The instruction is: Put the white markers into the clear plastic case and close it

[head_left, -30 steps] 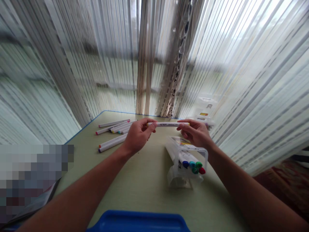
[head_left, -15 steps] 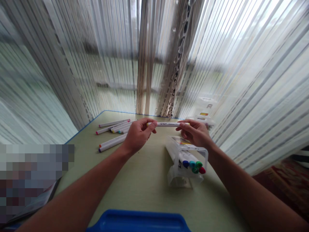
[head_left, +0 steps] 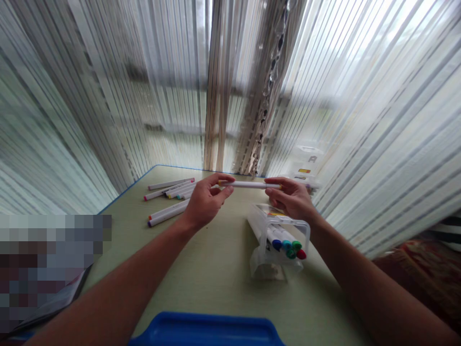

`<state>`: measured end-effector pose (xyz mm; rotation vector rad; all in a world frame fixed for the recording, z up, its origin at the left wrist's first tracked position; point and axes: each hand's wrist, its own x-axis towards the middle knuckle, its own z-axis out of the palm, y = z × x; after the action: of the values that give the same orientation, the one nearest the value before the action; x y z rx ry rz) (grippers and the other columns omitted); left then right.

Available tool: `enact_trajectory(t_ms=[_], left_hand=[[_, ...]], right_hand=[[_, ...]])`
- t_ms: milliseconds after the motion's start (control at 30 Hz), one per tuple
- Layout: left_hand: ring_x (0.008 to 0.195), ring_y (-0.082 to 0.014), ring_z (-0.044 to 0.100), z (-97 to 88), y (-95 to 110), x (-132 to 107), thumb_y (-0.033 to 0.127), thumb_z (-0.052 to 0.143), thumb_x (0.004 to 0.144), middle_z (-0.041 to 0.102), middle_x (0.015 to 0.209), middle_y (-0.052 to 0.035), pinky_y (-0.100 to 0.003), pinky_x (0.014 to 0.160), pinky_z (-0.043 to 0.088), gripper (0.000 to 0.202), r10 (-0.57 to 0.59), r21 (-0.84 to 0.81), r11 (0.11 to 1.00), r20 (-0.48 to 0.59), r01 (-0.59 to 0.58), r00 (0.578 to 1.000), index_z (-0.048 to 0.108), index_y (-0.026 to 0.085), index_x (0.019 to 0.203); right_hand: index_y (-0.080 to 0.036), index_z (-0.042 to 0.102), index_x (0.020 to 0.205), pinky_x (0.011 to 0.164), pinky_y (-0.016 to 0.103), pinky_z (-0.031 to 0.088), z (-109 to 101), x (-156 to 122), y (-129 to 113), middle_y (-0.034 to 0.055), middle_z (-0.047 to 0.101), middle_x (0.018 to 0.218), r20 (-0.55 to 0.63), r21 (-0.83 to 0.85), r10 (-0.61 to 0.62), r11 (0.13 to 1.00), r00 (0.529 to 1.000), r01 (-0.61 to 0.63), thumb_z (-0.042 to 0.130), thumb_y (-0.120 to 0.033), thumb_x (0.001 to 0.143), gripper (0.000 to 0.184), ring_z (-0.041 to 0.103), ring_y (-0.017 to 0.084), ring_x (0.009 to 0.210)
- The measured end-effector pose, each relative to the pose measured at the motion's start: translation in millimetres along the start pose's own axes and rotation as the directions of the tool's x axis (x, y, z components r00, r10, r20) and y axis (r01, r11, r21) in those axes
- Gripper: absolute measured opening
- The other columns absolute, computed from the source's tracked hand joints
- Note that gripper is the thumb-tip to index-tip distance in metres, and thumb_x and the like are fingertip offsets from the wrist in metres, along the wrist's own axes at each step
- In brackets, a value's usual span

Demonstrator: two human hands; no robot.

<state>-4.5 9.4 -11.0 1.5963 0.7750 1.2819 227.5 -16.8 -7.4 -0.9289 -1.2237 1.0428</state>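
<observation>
Gripping a slim white marker with yellow-orange ends (head_left: 249,184) between them, a person's bare left hand (head_left: 207,199) and right hand (head_left: 291,196) hold it level over the far part of a pale green tabletop with a blue edge (head_left: 216,274). Thumb and fingers of each hand close lightly on one end, the other fingers partly curled. Loose white markers with coloured ends (head_left: 169,215) lie beside the left hand, which hides some of their tips. Just below the right hand, near its forearm, a clear plastic case (head_left: 287,222) holds white markers with blue, teal, green and red caps (head_left: 286,245). Behind the right hand stands a clear plastic package (head_left: 308,151), partly blocked by it. A blue plastic piece (head_left: 212,331) fills the lower edge; a sheer striped curtain (head_left: 173,101) hangs beyond the table. The package carries a yellow-orange label (head_left: 304,170) and a dark, letter-like mark; both it and the print on the case are too blurred to read.
</observation>
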Motion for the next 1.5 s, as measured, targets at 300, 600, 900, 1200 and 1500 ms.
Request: enact_trajectory(t_ms=[300,600,900,1200,1500], left_hand=[[0.048,-0.0069,0.045,1.3,2.0,0.4,0.031,0.072,0.082,0.057,0.064,0.0023,-0.02,0.044,0.036,0.028,0.008,0.019,1.0,-0.005,-0.008,1.0,0.069,0.013,0.102],[0.044,-0.0061,0.045,0.6,0.5,2.4,0.044,0.07,0.084,0.066,0.065,-0.0017,-0.02,0.041,0.035,0.035,-0.007,-0.018,1.0,0.012,0.007,1.0,0.069,0.01,0.094],[0.044,-0.0057,0.046,0.3,-0.3,3.6,0.046,0.072,0.082,0.067,0.069,-0.0023,-0.02,0.041,0.036,0.037,-0.023,-0.086,0.996,-0.028,0.02,0.999,0.067,0.011,0.093],[0.044,-0.0058,0.046,-1.4,-2.4,3.8,0.048,0.073,0.081,0.068,0.07,-0.0034,-0.02,0.041,0.035,0.037,-0.022,-0.062,0.998,-0.029,0.02,0.999,0.068,0.011,0.087],[0.044,-0.0061,0.045,-3.6,-2.3,3.8,0.053,0.065,0.086,0.065,0.061,-0.0034,-0.02,0.042,0.034,0.044,-0.032,-0.002,0.999,-0.03,0.032,0.999,0.066,0.012,0.07]], right_hand=[[-0.017,0.076,0.091,0.036,0.018,0.028,0.8,1.2,0.7,-0.0044,0.059,0.051,-0.015,-0.006,0.011,1.0,1.0,-0.011,0.09,-0.033,0.062,0.037,0.05,0.007,0.04],[-0.019,0.076,0.092,0.037,0.017,0.03,0.5,0.8,-1.0,0.0039,0.075,0.072,0.008,0.016,0.007,1.0,1.0,-0.008,0.089,-0.033,0.064,0.034,0.053,0.006,0.042],[-0.016,0.075,0.085,0.035,0.018,0.033,0.6,0.8,-1.0,0.0049,0.075,0.068,-0.053,0.002,0.041,0.999,0.998,-0.041,0.088,-0.04,0.065,0.033,0.056,0.008,0.04],[-0.016,0.076,0.081,0.034,0.018,0.031,3.1,0.9,-4.0,0.0058,0.076,0.068,-0.034,0.051,0.031,0.998,0.999,-0.03,0.089,-0.039,0.065,0.031,0.057,0.009,0.04],[-0.016,0.074,0.076,0.032,0.018,0.03,5.3,-0.9,-4.5,0.0061,0.075,0.065,-0.048,0.033,0.061,0.998,0.997,-0.059,0.09,-0.042,0.061,0.034,0.058,0.009,0.039]])
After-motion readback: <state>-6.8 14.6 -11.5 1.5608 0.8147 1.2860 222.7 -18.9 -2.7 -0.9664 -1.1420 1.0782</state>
